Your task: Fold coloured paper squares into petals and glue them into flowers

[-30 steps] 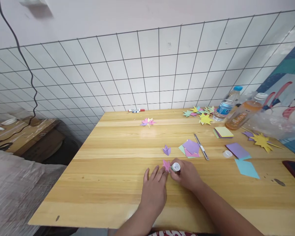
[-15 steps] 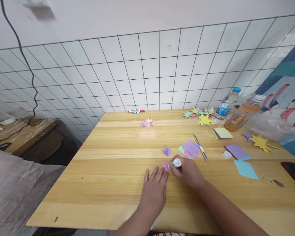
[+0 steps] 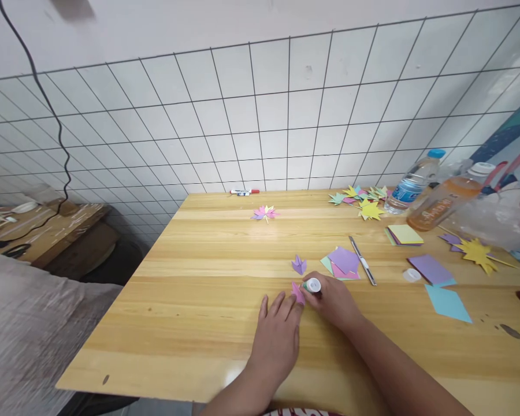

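A small pink folded paper piece lies flat on the wooden table. My left hand rests palm down, fingers spread, with its fingertips on the lower edge of that paper. In my right hand is a glue stick, tilted, its end at the right side of the pink paper. Whether the glue touches the paper is hard to see. Just beyond sits a purple folded paper piece. To the right of it are loose purple, pink and green paper sheets and a utility knife.
A white cap lies near purple and blue sheets. Farther back stand a water bottle and an orange drink bottle, beside paper leaves. Markers lie along the tiled wall, behind a multicoloured paper leaf.
The view has shifted slightly, so the table's contents appear a little farther right. The glue stick has moved slightly over the pink paper's edge; my left hand stays on the paper.
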Action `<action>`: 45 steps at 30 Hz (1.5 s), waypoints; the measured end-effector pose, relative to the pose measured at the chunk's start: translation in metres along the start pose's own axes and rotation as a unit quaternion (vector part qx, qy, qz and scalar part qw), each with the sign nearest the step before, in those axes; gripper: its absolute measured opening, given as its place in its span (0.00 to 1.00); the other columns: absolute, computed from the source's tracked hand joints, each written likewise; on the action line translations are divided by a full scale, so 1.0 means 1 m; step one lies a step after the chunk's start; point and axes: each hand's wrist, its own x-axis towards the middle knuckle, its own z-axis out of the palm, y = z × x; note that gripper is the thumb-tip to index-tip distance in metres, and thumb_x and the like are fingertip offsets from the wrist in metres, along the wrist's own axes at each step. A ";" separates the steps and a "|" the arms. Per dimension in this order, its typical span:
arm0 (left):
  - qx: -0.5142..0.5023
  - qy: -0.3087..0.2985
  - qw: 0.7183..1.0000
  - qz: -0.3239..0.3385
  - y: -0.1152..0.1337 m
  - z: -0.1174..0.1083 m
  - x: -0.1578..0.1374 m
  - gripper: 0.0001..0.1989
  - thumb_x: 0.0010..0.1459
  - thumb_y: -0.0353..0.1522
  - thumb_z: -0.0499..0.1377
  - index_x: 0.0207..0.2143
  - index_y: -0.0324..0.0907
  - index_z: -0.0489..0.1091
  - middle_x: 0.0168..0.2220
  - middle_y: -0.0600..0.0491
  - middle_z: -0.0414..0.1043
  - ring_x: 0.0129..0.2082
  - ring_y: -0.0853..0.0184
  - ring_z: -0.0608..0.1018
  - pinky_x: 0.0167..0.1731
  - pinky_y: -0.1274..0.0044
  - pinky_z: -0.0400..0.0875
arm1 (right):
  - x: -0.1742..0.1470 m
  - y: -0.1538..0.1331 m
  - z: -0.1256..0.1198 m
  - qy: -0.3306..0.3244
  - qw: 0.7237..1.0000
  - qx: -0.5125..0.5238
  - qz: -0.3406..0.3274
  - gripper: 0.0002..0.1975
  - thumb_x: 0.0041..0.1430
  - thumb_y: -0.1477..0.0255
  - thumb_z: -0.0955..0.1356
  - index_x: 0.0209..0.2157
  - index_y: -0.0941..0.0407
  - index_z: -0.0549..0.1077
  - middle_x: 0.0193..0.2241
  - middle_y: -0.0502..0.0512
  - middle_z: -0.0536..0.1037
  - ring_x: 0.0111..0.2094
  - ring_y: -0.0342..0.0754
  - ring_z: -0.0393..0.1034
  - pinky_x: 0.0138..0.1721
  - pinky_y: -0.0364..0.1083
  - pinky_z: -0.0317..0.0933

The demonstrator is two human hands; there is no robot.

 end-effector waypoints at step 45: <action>0.063 0.067 0.994 0.062 -0.019 0.012 0.002 0.22 0.57 0.25 0.49 0.53 0.51 0.64 0.54 0.54 0.68 0.54 0.59 0.68 0.52 0.59 0.59 | -0.048 0.104 -0.062 0.228 0.936 0.066 0.259 0.16 0.58 0.67 0.60 0.48 0.54 0.61 0.44 0.59 0.75 0.47 0.54 0.69 0.43 0.49 0.61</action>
